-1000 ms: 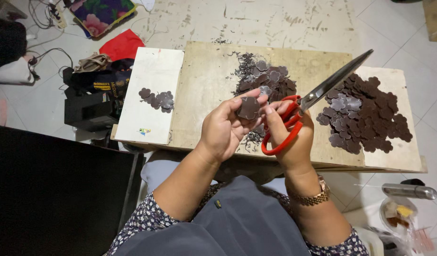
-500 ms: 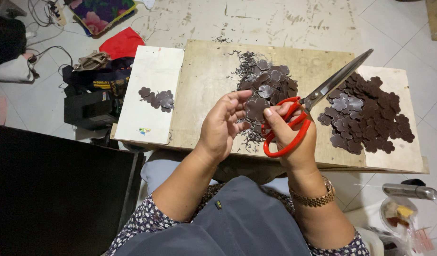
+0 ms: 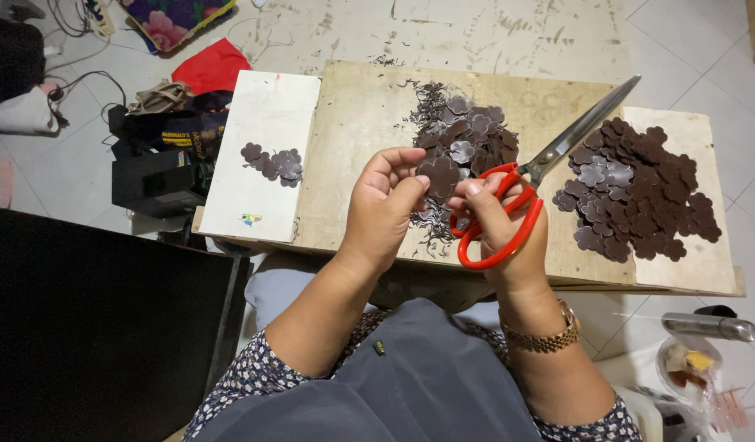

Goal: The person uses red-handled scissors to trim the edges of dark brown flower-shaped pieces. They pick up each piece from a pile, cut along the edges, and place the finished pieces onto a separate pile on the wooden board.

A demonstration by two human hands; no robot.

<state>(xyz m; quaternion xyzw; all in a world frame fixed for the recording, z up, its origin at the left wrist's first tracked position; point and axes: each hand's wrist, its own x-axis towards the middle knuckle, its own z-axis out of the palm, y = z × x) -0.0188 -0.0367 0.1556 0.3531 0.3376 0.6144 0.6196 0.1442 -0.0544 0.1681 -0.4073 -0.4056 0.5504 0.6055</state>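
since a second ago the left hand (image 3: pixel 386 205) has turned the dark brown flower-shaped leather cutout (image 3: pixel 440 175) flat toward the camera and shifted it a little, and the right hand (image 3: pixel 500 225) has lowered slightly with the red-handled metal scissors (image 3: pixel 531 174). reads as the piece being checked between snips, not being cut at this instant. left hand is pinched closed on the cutout, thumb and fingertips on its left edge, other fingers curled. right hand is closed through the red loops, gripping the scissors; blades look shut or nearly so, tip pointing up and away to the right, not touching the cutout. cutout sits between the two hands, just above the thumbs, held in the air over the pale wooden board bench (image 3: pixel 369 123). directly beyond the hands lies a heap of dark brown flower pieces with thin offcut slivers (image 3: pixel 467 139). well to the right of the right hand is a bigger pile of brown flower shapes (image 3: pixel 639 188). left of the left hand a white board (image 3: pixel 263 115) carries a small cluster of brown flowers (image 3: pixel 273 162). gold-coloured wristwatch (image 3: pixel 545 336) on the right wrist. further left, on the floor, a red cloth (image 3: pixel 214 65).
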